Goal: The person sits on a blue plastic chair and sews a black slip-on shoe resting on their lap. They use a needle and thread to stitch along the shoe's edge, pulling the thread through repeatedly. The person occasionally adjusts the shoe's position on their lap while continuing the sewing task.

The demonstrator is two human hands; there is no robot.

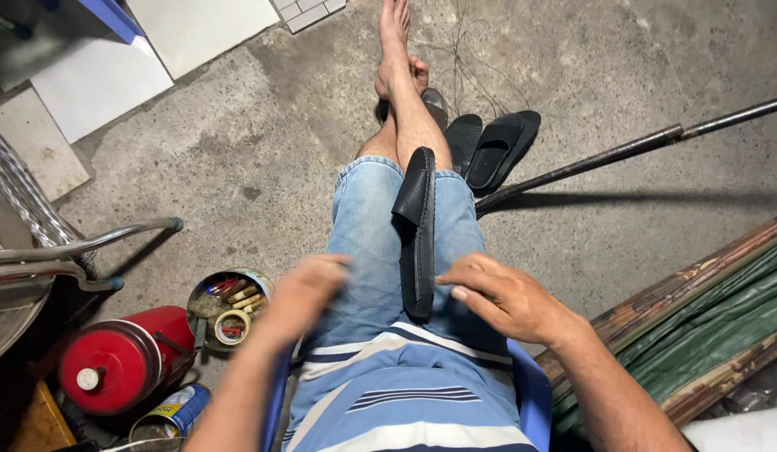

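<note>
One sandal on our lap, two more on the floor

We have one black sandal [417, 234] lying along our lap, resting on edge on the denim shorts [371, 226], its toe end toward our striped shirt [405, 393] and its strap end toward the knees. Our right hand [501, 297] sits just beside it on the right thigh, fingers loosely curled and close together, the thumb tip touching the sandal's edge near its lower end. Our left hand [305, 293] hovers over the left thigh, near the sandal but apart from it; it is blurred, so we cannot tell how its fingers are set, and it appears to hold nothing.

Past the knees our two bare legs are crossed, and beside them on the concrete floor [263, 125] lie two more black sandals [493, 146], side by side and touching. One long dark pole [639, 151] slants across the floor to their right.

To our left we count one red cylinder [116, 360], one open tin of small tools and tape [225, 310], and one blue can [175, 410] below it. On our right lies one bundle of green sheeting and wooden slats [706, 326]. We sit on one blue chair [530, 393].
</note>
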